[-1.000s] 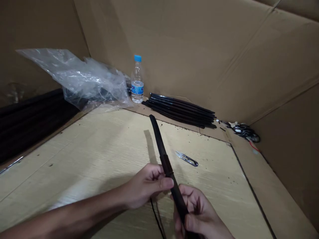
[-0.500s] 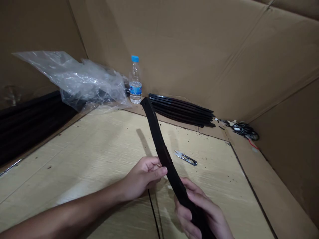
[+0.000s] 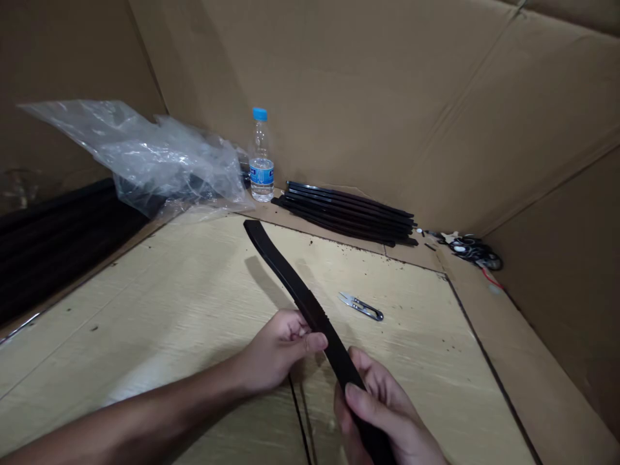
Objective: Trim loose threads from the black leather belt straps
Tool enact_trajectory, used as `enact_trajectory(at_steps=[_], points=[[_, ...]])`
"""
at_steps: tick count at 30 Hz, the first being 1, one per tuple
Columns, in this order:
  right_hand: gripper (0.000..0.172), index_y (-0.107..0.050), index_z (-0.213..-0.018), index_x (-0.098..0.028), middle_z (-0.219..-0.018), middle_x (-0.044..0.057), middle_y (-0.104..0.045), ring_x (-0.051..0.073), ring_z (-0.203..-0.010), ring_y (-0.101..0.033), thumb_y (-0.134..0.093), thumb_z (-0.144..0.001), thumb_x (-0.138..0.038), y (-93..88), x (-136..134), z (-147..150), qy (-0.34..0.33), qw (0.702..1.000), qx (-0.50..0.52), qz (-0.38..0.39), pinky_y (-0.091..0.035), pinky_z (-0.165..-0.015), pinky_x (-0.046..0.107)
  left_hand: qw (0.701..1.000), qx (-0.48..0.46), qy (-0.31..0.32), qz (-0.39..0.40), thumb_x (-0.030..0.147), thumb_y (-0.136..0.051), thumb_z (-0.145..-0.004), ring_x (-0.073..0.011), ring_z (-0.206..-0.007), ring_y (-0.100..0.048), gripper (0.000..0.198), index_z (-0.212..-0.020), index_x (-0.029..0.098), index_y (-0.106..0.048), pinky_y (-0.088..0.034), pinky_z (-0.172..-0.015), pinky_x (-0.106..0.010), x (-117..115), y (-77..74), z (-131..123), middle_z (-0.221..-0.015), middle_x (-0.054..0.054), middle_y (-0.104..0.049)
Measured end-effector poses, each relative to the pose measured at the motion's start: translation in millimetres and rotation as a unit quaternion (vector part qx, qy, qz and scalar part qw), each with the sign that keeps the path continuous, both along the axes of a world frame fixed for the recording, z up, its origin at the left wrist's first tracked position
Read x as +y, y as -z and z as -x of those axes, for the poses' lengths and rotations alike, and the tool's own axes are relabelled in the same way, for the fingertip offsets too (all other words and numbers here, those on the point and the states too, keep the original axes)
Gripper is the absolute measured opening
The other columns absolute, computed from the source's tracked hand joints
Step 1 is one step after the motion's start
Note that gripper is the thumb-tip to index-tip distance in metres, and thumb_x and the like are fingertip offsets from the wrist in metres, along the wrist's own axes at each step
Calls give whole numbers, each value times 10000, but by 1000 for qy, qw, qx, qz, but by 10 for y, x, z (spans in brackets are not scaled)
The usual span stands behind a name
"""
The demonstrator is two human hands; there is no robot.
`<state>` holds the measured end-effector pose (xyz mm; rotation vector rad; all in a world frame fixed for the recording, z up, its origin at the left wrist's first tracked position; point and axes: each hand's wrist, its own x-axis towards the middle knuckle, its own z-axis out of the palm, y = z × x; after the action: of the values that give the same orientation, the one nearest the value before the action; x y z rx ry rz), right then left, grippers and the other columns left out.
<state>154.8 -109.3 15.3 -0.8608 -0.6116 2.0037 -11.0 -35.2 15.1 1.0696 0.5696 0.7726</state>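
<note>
A long, dark, slightly bent black strip (image 3: 276,261) runs from the middle of the table down toward me, its far end raised over the wood. Partway along it a thicker band of wrapping (image 3: 312,310) has a ridged edge. My right hand (image 3: 387,413) is closed around the lower part of the strip. At the strip's left edge, just below the wrapping, my left hand (image 3: 283,349) makes a pinch, thumb touching the strip. A thin black cord (image 3: 299,413) hangs from beneath this hand; its upper end is hidden by the fingers.
Thread snips (image 3: 361,306) lie right of the strip. Behind are a bundle of black strips (image 3: 343,213), a water bottle (image 3: 261,171) and a clear plastic bag (image 3: 169,161). Long dark pieces (image 3: 58,239) lie left, tangled cords (image 3: 472,252) right. Cardboard walls (image 3: 339,84) surround the table.
The strip's far end has swung left and lower, and the strip has rolled so more of its top face shows. My right hand's grip has turned with it; the left stays close by.
</note>
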Motion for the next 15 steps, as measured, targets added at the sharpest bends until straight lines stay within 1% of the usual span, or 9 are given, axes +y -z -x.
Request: enact_trajectory(at_steps=[1, 3, 4, 6, 8, 10, 11, 13, 15], points=[[336, -478, -781, -181, -568, -14, -666, 20, -311, -460, -773, -747, -338, -21, -1, 7, 7, 1000, 0, -6, -335, -321, 97, 1000, 4, 0, 0, 519, -707, -723, -172, -724, -581, 400, -780, 123, -689, -444, -723, -290, 1, 10, 3, -732, -46, -671], [318, -482, -791, -189, -609, 14, -698, 15, -300, -432, -733, -780, -384, -55, 7, 22, 26, 999, 14, 11, -303, -302, 94, 1000, 17, -7, -1, 548, -695, -717, -142, -624, -526, 424, -735, 124, -679, -418, -625, -263, 3, 34, 14, -645, -23, -621], [306, -491, -794, -191, -636, 28, -707, 21, -300, -432, -702, -801, -412, -63, 14, 28, 38, 998, 31, 25, -293, -293, 100, 999, 29, -16, 2, 557, -685, -721, -116, -546, -464, 430, -697, 128, -659, -375, -547, -239, 5, 44, 20, -572, 4, -562], [269, -528, -797, -182, -679, 57, -716, 29, -312, -443, -661, -825, -415, -57, 29, 32, 61, 995, 68, 30, -281, -290, 107, 997, 60, -38, 16, 562, -664, -733, -71, -434, -294, 449, -591, 146, -572, -228, -431, -211, 11, 58, 32, -460, 63, -398], [200, -579, -825, -167, -704, 80, -718, 38, -363, -481, -673, -823, -343, -30, 40, 22, 80, 993, 83, 8, -294, -324, 105, 994, 85, -56, 27, 560, -647, -744, -54, -404, -189, 490, -517, 167, -465, -121, -406, -216, 21, 61, 41, -426, 92, -284], [164, -619, -886, -164, -740, 98, -723, 45, -423, -508, -696, -812, -288, 5, 41, 1, 93, 992, 79, -15, -311, -364, 106, 993, 94, -62, 25, 558, -640, -750, -51, -400, -179, 509, -496, 176, -417, -102, -405, -221, 32, 56, 46, -421, 94, -268], [177, -633, -921, -164, -751, 103, -724, 47, -440, -511, -705, -809, -282, 23, 37, -12, 92, 993, 73, -19, -315, -375, 110, 993, 96, -60, 23, 559, -635, -754, -51, -400, -180, 510, -497, 175, -419, -102, -406, -221, 36, 53, 46, -421, 94, -271], [273, -643, -1017, -167, -756, 95, -715, 49, -444, -497, -731, -789, -290, 61, 22, -38, 78, 995, 55, -25, -312, -375, 122, 995, 90, -48, 22, 568, -633, -757, -52, -408, -183, 493, -529, 162, -473, -111, -408, -217, 38, 47, 47, -431, 94, -282], [429, -624, -1117, -168, -785, 75, -698, 41, -427, -467, -778, -738, -298, 102, 0, -61, 48, 998, 27, -21, -304, -360, 134, 997, 63, -30, 20, 588, -663, -725, -60, -433, -257, 479, -599, 138, -557, -184, -421, -204, 30, 42, 45, -467, 75, -359]])
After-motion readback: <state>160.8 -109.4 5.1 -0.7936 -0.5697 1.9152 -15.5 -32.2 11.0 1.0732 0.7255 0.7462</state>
